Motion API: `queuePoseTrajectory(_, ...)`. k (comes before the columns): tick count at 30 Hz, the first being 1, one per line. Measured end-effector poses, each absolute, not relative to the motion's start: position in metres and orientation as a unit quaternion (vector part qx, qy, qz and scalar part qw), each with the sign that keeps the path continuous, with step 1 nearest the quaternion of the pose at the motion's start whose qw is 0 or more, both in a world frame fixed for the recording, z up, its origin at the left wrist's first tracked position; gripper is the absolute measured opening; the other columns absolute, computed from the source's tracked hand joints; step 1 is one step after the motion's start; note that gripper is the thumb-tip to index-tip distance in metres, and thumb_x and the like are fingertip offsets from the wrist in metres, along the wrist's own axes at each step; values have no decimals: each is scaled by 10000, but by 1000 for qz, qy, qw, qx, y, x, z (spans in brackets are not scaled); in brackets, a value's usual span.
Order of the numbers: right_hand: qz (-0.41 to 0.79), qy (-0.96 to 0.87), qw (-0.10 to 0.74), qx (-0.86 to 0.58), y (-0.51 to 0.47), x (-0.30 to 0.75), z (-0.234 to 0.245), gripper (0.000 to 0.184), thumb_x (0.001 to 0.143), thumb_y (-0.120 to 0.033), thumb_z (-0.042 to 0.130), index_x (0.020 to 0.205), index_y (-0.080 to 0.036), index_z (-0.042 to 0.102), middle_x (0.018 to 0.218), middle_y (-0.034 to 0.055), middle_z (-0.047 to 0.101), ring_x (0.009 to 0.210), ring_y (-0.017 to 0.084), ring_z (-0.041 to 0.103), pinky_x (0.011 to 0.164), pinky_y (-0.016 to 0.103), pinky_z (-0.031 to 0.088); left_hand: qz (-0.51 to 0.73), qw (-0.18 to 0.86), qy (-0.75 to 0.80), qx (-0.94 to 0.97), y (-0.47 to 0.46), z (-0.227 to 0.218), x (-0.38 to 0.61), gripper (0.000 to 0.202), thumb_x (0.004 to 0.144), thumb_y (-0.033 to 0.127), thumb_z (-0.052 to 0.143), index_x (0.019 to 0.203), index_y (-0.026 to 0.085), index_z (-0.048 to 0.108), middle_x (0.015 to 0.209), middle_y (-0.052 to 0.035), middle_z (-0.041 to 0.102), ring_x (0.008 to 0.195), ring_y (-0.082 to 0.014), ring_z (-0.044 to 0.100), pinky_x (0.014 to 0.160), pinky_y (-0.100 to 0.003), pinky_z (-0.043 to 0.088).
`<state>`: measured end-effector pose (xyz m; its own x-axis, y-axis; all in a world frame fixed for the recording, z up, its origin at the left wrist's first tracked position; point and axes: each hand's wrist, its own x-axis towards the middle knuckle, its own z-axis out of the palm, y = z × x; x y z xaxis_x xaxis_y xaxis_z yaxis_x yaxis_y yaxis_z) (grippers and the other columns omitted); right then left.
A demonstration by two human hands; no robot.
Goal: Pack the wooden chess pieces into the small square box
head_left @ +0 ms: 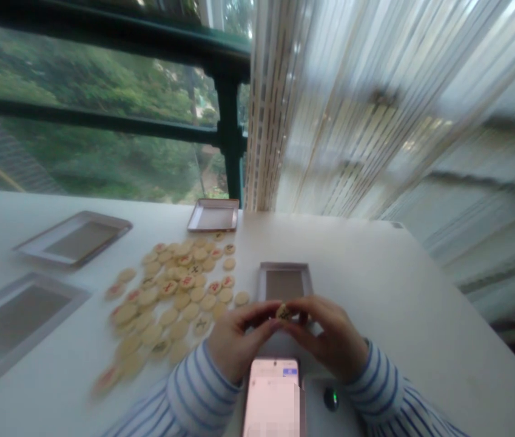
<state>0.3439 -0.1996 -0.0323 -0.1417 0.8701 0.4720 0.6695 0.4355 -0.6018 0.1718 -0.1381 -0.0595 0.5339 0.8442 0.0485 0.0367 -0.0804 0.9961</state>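
Note:
Between the fingertips of my left hand (245, 337) and my right hand (327, 331) is a round, pale wooden Chinese chess piece (284, 312) with a dark character on it. Both hands pinch it, thumbs toward me, above the near edge of a small shallow tray (284, 282). My fingers hide part of that tray. To the left of my left hand spreads a loose heap of similar pieces (182, 297), some showing red or black characters, others blank side up. Just below my hands lies a phone (273, 397) with its screen lit.
More shallow trays stand on the white table (375, 273): one at the back edge (214, 215), another at the far left (79, 240) and a third at the near left (16, 321). A small dark object with a green light (331, 398) lies right of the phone. String curtains (352, 121) hang behind.

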Motion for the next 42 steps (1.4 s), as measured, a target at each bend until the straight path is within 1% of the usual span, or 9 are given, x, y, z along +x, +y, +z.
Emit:
queuePoseTrajectory(7, 116, -749, 403, -513, -201, 344, -34, 236, 798, -216, 598, 1032, -204, 565, 869, 42, 666, 699, 123, 590, 653, 253, 479, 362, 585, 340, 641, -138, -56, 173, 270, 707, 265, 653, 956, 170, 695, 909, -71, 718, 838, -208, 666, 810, -328, 530)
queuePoseTrajectory(12, 108, -756, 396, -509, -200, 344, -31, 213, 814, -233, 578, 1023, -197, 570, 852, 53, 669, 692, 131, 595, 648, 260, 482, 359, 592, 318, 648, -137, -60, 172, 296, 733, 276, 631, 1010, 181, 675, 932, -76, 713, 860, -210, 661, 797, -324, 530)
queuePoseTrajectory(21, 88, -761, 387, -513, -200, 345, -30, 184, 809, -230, 578, 988, -190, 585, 822, 52, 665, 719, 140, 596, 658, 264, 472, 358, 574, 312, 667, -136, -59, 170, 272, 764, 255, 603, 1018, 186, 670, 932, -66, 709, 876, -194, 651, 827, -315, 510)
queuePoseTrajectory(24, 83, -763, 390, -508, -200, 345, -30, 192, 810, -234, 574, 998, -195, 579, 834, 55, 666, 713, 138, 596, 657, 265, 471, 360, 575, 309, 667, -137, -57, 171, 276, 765, 251, 598, 1022, 180, 670, 940, -70, 706, 887, -198, 646, 840, -321, 506)
queuePoseTrajectory(29, 86, -764, 391, -506, -201, 345, -31, 214, 806, -231, 577, 1018, -198, 572, 871, 65, 664, 757, 151, 600, 680, 280, 477, 356, 584, 314, 659, -139, -57, 170, 292, 764, 262, 596, 1036, 177, 663, 969, -74, 698, 914, -204, 637, 861, -327, 495)
queuePoseTrajectory(33, 94, -762, 387, -511, -201, 344, -30, 207, 811, -224, 574, 1016, -196, 576, 861, 60, 660, 752, 150, 597, 678, 279, 476, 359, 611, 322, 628, -139, -61, 171, 361, 756, 289, 608, 1095, 164, 617, 933, -81, 698, 870, -204, 644, 804, -324, 513)
queuePoseTrajectory(35, 92, -761, 389, -511, -201, 344, -30, 204, 809, -220, 578, 1011, -194, 579, 858, 57, 661, 744, 146, 597, 673, 277, 475, 367, 618, 322, 616, -138, -60, 172, 343, 742, 288, 625, 1057, 152, 618, 879, -79, 698, 825, -199, 649, 762, -314, 522)
queuePoseTrajectory(39, 87, -761, 394, -508, -201, 344, -29, 211, 812, -212, 574, 1022, -194, 574, 848, 55, 664, 708, 139, 592, 661, 279, 473, 371, 613, 312, 624, -138, -54, 173, 194, 736, 263, 635, 896, 153, 644, 823, -56, 691, 788, -177, 647, 732, -277, 521)
queuePoseTrajectory(42, 80, -759, 399, -509, -201, 344, -30, 206, 809, -215, 576, 1014, -193, 573, 832, 53, 662, 694, 137, 589, 652, 277, 472, 370, 613, 311, 625, -139, -53, 172, 190, 739, 254, 631, 900, 154, 649, 844, -56, 696, 804, -177, 647, 747, -277, 518)
